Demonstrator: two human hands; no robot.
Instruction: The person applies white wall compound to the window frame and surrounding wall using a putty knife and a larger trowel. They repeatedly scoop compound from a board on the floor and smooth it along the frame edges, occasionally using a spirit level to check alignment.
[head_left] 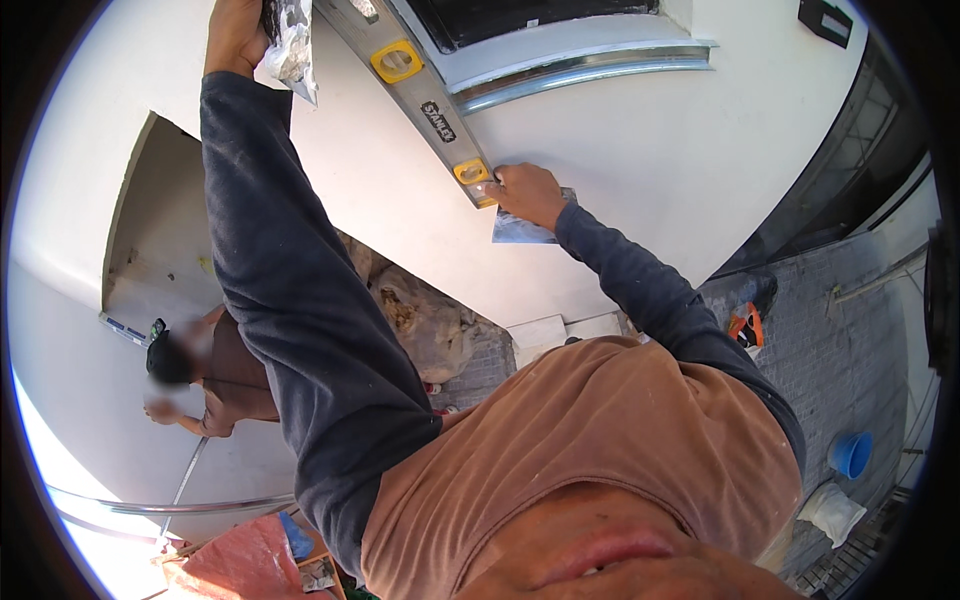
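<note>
Although a dark label with pale lettering marks the side of the spirit level [415, 100], its legend is not transcribed. The level slants along a smooth white wall [640, 130], beside a metal strip [590, 78]; grey paving [830, 330] bears a blue bucket [852, 455], and a co-worker [240, 370] bends at left. The left arm reaches high, its hand [237, 40] curled around a trowel [292, 50] smeared white, fingertips not fully visible. The right arm is bent, its hand [532, 196] closed on a flat metal blade [525, 228], fingers touching the level's lower end.
</note>
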